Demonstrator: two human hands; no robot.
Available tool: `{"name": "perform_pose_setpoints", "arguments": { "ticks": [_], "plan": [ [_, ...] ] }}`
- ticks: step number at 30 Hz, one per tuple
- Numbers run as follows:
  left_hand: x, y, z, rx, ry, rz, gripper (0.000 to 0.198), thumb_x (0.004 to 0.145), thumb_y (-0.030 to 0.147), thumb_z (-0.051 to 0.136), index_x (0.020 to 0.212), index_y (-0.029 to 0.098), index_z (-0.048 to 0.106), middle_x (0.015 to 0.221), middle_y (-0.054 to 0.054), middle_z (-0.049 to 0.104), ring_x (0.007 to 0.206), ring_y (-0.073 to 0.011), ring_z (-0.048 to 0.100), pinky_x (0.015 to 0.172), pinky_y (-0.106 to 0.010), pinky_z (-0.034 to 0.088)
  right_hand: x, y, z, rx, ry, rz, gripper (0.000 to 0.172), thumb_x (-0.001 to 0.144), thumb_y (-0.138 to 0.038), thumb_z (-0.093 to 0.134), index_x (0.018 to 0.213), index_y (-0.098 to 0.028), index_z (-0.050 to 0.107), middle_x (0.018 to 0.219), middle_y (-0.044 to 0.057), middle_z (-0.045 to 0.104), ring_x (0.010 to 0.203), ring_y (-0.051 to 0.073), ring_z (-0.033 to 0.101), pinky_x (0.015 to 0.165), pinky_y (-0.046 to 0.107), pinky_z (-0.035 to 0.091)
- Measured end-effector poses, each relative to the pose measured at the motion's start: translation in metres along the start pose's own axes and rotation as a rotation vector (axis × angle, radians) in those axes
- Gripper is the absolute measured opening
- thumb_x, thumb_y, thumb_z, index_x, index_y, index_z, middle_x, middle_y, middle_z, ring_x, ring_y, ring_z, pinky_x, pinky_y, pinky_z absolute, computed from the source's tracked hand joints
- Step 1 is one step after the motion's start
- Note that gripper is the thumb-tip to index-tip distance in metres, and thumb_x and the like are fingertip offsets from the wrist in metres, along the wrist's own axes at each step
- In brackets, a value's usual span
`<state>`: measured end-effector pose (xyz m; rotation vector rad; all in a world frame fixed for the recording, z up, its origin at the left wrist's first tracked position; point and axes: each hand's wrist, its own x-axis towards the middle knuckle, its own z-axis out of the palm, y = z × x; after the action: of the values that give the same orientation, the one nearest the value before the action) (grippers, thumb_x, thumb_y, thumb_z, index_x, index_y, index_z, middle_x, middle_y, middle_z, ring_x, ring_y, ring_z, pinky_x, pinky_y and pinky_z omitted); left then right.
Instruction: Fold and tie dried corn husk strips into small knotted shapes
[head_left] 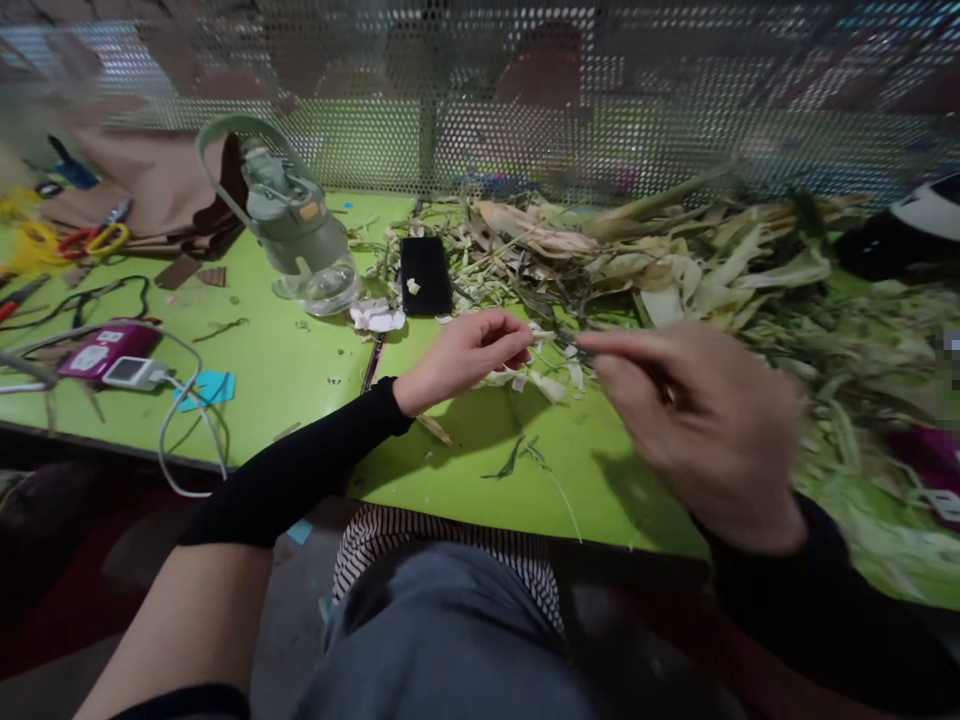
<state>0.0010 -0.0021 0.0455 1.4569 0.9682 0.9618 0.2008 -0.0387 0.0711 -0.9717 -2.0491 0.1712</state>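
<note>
My left hand (484, 350) is in a pinch above the green table, thumb and index fingertip closed on a small pale scrap, perhaps a plant piece. Facing it from the right, my right hand (697, 430) is blurred by motion. Its fingers are curled, with thumb and index finger close together near a thin dark thing that I cannot make out. Small white petal-like pieces (550, 386) lie beneath the gap between both hands. Narrow green leaf bits (510, 460) rest on the tabletop closer to me.
Dried husks and leaves (690, 275) spread along the back right. A black phone (426, 277) lies beside a green-lidded bottle (300, 235). To the left are scissors (90, 240), brown sheets (161, 185) and a magenta box (111, 350) with a white cable. Perforated metal (480, 130) borders the back.
</note>
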Motion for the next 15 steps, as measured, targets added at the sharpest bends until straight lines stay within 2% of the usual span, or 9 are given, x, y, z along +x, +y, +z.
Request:
{"name": "perform_pose_setpoints", "arguments": {
  "ticks": [2,4,6,9,15],
  "plan": [
    [0.001,-0.001,0.000,0.014,-0.005,0.011,0.017,0.097,0.024,0.058,0.085,0.013,0.059,0.074,0.001,0.063,0.067,-0.0063,0.056,0.070,-0.021,0.046,0.001,0.016,0.007,-0.032,-0.075,0.022,0.017,0.098,-0.032,0.063,0.106,-0.022,0.075,0.087,0.005,0.072,0.066,0.015,0.059,0.061,0.031,0.049],
    [0.001,-0.004,0.001,0.046,-0.009,0.034,0.017,0.097,0.026,0.057,0.086,0.013,0.059,0.075,0.001,0.063,0.069,-0.0074,0.056,0.071,-0.022,0.046,0.004,0.029,0.018,0.018,-0.119,0.078,0.018,0.098,-0.032,0.062,0.109,-0.022,0.074,0.092,0.005,0.075,0.065,0.015,0.061,0.055,0.029,0.046],
    [0.002,-0.008,0.001,0.098,-0.020,0.065,0.019,0.098,0.029,0.057,0.087,0.014,0.059,0.077,0.000,0.062,0.071,-0.0087,0.055,0.072,-0.024,0.047,0.006,0.037,0.029,0.104,-0.096,0.115,0.018,0.096,-0.031,0.065,0.110,-0.024,0.073,0.096,0.004,0.077,0.069,0.016,0.065,0.057,0.029,0.049],
    [0.002,-0.013,0.000,0.186,-0.042,0.106,0.022,0.098,0.031,0.054,0.084,0.015,0.058,0.077,0.000,0.060,0.072,-0.0100,0.054,0.071,-0.024,0.046,0.005,0.041,0.038,0.129,-0.061,0.090,0.013,0.094,-0.029,0.068,0.104,-0.025,0.075,0.094,0.004,0.078,0.075,0.017,0.069,0.064,0.031,0.055],
    [0.002,-0.014,-0.001,0.243,-0.056,0.113,0.023,0.099,0.033,0.052,0.085,0.016,0.058,0.079,-0.002,0.061,0.074,-0.0111,0.055,0.070,-0.024,0.044,0.000,0.043,0.038,0.114,-0.060,0.028,0.017,0.093,-0.025,0.070,0.109,-0.026,0.074,0.101,0.005,0.078,0.085,0.020,0.073,0.074,0.036,0.060]
  ]
}}
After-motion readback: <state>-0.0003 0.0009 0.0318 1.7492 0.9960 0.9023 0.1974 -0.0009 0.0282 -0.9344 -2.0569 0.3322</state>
